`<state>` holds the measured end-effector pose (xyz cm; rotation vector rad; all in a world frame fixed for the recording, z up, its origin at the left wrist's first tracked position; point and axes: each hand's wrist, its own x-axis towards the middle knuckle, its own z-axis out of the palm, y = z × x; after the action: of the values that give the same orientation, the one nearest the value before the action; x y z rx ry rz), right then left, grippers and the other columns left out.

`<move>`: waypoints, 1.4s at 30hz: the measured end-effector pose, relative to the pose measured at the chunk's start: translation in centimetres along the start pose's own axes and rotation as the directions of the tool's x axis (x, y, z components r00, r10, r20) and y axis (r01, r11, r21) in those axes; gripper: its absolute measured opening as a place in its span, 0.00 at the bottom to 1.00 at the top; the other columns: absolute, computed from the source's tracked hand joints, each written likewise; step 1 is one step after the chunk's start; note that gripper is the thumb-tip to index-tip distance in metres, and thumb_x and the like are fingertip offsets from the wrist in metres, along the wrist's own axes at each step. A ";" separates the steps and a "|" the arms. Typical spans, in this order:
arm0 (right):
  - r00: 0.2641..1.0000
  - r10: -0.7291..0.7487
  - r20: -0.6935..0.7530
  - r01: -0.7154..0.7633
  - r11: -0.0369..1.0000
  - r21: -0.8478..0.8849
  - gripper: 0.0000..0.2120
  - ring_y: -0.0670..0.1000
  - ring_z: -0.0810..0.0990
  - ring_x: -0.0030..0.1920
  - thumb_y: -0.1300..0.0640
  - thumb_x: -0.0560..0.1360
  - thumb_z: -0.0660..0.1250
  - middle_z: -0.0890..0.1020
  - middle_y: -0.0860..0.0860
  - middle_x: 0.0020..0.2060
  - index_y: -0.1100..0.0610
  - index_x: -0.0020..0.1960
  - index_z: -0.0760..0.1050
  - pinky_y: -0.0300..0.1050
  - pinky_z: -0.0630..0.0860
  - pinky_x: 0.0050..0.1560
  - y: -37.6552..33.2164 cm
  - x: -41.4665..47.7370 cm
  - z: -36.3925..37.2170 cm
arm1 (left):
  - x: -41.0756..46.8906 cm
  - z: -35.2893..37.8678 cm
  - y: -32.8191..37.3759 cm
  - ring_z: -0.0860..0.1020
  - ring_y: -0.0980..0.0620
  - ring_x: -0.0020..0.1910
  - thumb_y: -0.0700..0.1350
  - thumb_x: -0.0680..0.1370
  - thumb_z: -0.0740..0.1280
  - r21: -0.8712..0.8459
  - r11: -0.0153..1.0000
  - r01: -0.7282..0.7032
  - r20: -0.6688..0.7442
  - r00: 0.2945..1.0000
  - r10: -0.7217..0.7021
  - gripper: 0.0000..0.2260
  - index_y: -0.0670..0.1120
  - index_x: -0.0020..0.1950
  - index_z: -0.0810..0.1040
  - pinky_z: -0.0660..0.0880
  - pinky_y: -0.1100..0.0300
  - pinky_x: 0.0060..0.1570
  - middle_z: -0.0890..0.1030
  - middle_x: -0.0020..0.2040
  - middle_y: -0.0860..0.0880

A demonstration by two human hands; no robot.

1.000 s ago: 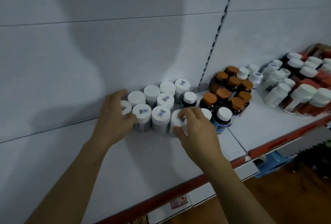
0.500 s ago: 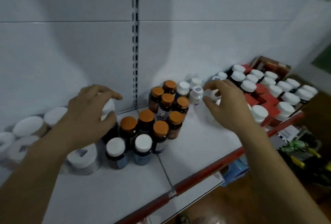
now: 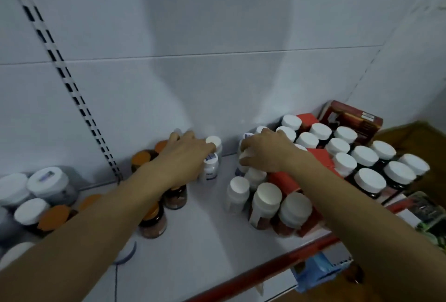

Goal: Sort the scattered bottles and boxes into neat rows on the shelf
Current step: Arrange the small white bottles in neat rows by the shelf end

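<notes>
On the white shelf [image 3: 205,229] my left hand [image 3: 185,157] lies over the orange-capped amber bottles [image 3: 141,158], its fingers curved against two small white bottles [image 3: 210,169] by the back wall. My right hand [image 3: 268,152] pinches the cap of another small white bottle [image 3: 243,155] between thumb and forefinger, at the left edge of a cluster of white-capped bottles [image 3: 266,199]. A gap of bare shelf separates the two groups. Rows of white-capped dark bottles [image 3: 366,157] stand further right.
Red boxes [image 3: 321,157] sit among the right-hand bottles, and a dark brown box [image 3: 350,118] leans at the back right. Wide white jars [image 3: 45,178] stand at the far left. The shelf's red front edge [image 3: 265,265] runs below. A slotted upright [image 3: 72,89] climbs the back wall.
My view swung right along the shelf. My left hand left the wide white jars and reached the orange-capped and small white bottles. My right hand stays at the small white bottles and now pinches one.
</notes>
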<state>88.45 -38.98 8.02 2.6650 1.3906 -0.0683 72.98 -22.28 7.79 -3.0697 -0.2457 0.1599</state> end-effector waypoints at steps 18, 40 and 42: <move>0.882 0.378 -0.281 0.292 0.029 0.956 0.05 0.51 0.84 0.37 0.59 0.84 0.63 0.83 0.53 0.48 0.53 0.56 0.76 0.39 0.80 0.36 -5.2 -5.8 -3.1 | -13.4 -3.5 -0.5 0.80 0.51 0.52 0.50 0.81 0.65 -0.967 0.087 -0.238 -0.250 0.836 -0.489 0.08 0.53 0.60 0.75 0.78 0.54 0.51 0.83 0.58 0.47; 0.935 -0.277 -0.222 0.087 -0.428 0.900 0.11 0.53 0.80 0.36 0.62 0.80 0.67 0.85 0.56 0.50 0.47 0.50 0.83 0.45 0.80 0.38 -57.2 -20.4 -3.9 | -61.9 3.4 -11.4 0.80 0.43 0.45 0.48 0.72 0.63 -0.561 -0.388 -0.731 0.214 0.325 -0.921 0.22 0.41 0.64 0.78 0.76 0.47 0.51 0.81 0.48 0.40; 0.897 -0.380 -0.226 0.059 -0.404 0.913 0.10 0.54 0.80 0.36 0.63 0.81 0.65 0.85 0.57 0.49 0.51 0.54 0.82 0.46 0.80 0.38 -62.9 -21.4 -4.1 | -66.7 4.0 -12.9 0.81 0.44 0.46 0.48 0.71 0.64 -0.584 -0.326 -0.743 0.237 0.229 -0.944 0.24 0.41 0.66 0.77 0.76 0.48 0.51 0.82 0.49 0.41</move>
<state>24.59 -20.24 8.04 2.5581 2.3840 -2.8858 5.00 -20.12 11.24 0.4563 0.7130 1.3605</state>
